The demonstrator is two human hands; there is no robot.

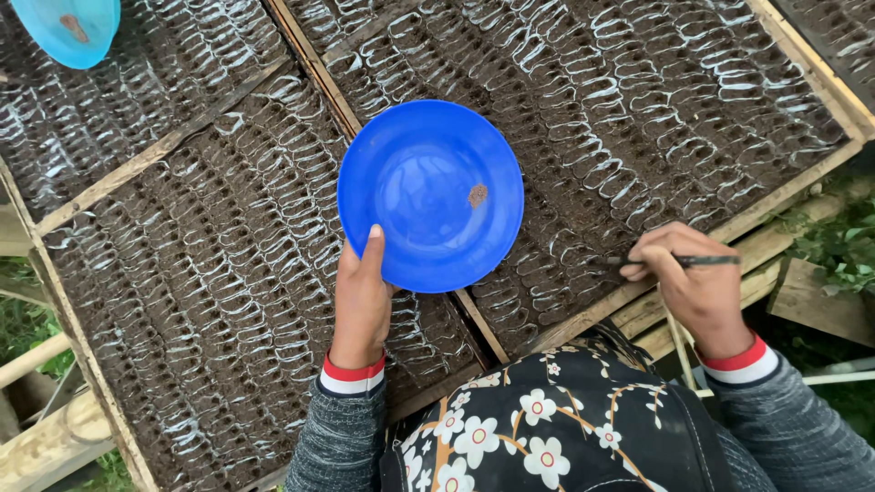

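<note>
My left hand (362, 301) grips the near rim of a round blue plastic plate (430, 194), thumb on top, holding it above the soil-filled seedling pockets. A small brown clump (478, 195) lies on the plate, right of its middle. My right hand (694, 278) pinches a thin dark stick (679, 261) that lies nearly level, its tip pointing left over the pockets at the near edge of the right bed.
Wooden-framed beds (314, 68) hold rows of small plastic pockets packed with dark soil (210, 246). A light blue bowl (71, 27) sits at the top left. Bamboo poles (46, 437) and green plants (838, 246) border the beds. A floral cloth (556, 428) covers my lap.
</note>
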